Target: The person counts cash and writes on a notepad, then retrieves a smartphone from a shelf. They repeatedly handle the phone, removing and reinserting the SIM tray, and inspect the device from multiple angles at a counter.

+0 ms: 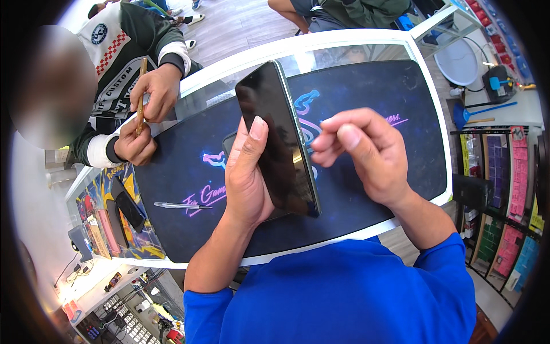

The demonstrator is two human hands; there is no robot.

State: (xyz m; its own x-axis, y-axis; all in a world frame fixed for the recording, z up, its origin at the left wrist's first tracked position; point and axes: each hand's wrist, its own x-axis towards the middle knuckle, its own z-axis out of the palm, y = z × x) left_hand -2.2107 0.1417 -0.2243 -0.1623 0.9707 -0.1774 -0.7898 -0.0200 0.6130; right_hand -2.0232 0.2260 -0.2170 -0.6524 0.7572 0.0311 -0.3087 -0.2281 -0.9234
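Observation:
My left hand (248, 178) is wrapped around a smartphone (278, 137) with a dark, unlit screen, its thumb lying on the front near the left edge. The phone is held tilted above a black desk mat (366, 86) with coloured print. Just off the phone's right edge, my right hand (372, 152) has loosely curled fingers, the thumb apart from them, and nothing visible in it. Its fingertips are slightly blurred. Behind my left hand, a dark flat object (228, 142) on the mat is mostly hidden.
A silver pen (182, 205) lies on the mat's left part. Several phones, one dark (130, 203), rest on a colourful mat at the table's left end. Across the table, a person's hands (153, 94) hold a thin brown object (141, 94). Shelves (498, 189) stand at right.

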